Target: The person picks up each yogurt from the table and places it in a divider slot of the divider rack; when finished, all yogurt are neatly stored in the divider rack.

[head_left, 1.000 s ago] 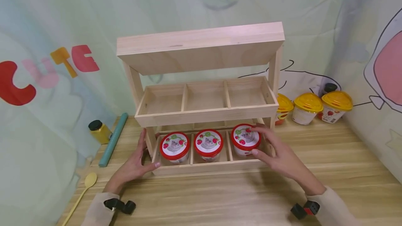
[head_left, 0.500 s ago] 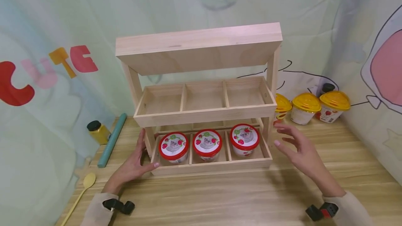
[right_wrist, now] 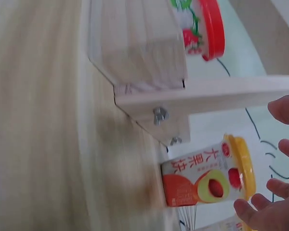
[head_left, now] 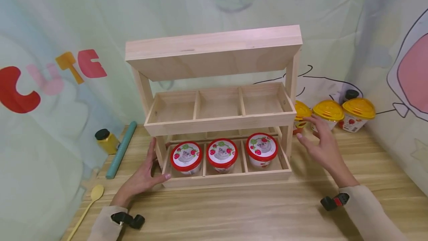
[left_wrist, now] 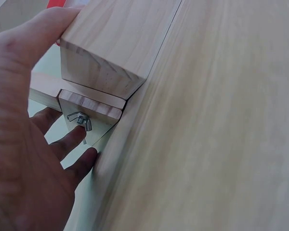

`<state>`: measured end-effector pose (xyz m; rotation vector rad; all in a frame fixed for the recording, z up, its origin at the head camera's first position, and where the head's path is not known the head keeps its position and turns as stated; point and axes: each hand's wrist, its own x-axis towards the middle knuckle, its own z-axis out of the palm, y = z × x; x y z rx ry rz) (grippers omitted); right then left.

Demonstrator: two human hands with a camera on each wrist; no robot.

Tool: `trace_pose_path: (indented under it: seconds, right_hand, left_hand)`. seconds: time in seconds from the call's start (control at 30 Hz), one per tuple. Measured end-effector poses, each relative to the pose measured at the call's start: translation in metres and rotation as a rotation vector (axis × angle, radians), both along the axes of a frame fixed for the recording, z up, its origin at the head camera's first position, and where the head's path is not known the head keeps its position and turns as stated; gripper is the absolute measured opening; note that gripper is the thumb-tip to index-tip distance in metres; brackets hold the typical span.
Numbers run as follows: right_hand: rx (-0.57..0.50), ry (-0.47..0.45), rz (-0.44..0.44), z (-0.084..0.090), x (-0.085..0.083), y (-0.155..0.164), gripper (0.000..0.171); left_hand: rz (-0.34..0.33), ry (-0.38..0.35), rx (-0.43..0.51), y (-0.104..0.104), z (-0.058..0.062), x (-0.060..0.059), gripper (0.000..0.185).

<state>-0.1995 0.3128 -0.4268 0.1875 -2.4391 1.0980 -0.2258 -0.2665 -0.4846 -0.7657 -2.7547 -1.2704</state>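
While the left hand (head_left: 142, 179) braces the wooden rack (head_left: 214, 122), the right hand (head_left: 321, 146) reaches for a yellow-lidded cup (head_left: 301, 116).
Both hands have relaxed, spread fingers, gripping nothing; the cup stands at the rack's 3 o'clock, just beside the fingertips.

Your stock by colour: pale unpainted wooden shelf rack (head_left: 214, 122); three red-rimmed white tubs with strawberry-print lids (head_left: 222, 152); yellow-lidded white cups (head_left: 329, 111), one printed orange-red with peach (right_wrist: 202, 180); teal rod (head_left: 121, 148); yellow spoon (head_left: 95, 193).
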Motion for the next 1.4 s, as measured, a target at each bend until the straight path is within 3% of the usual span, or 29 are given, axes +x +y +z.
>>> trace_pose_path:
  seconds: [0.17, 0.37, 0.9, 1.4]
  right_hand:
    - [0.028, 0.015, -0.043, -0.001, -0.016, 0.004, 0.061]
    - [0.048, -0.049, -0.07, 0.001, -0.033, 0.007, 0.066]
    - [0.096, -0.074, -0.013, 0.005, -0.067, 0.011, 0.066]
    - [0.12, 0.051, 0.006, -0.011, -0.079, 0.01, 0.05]
  left_hand:
    - [0.009, -0.013, 0.001, 0.001, 0.0, 0.002, 0.14]
    - [0.017, -0.021, -0.007, 0.001, 0.0, 0.003, 0.139]
    - [0.019, -0.046, -0.004, 0.003, 0.001, 0.003, 0.138]
    - [0.021, -0.059, 0.005, 0.004, 0.003, 0.003, 0.137]
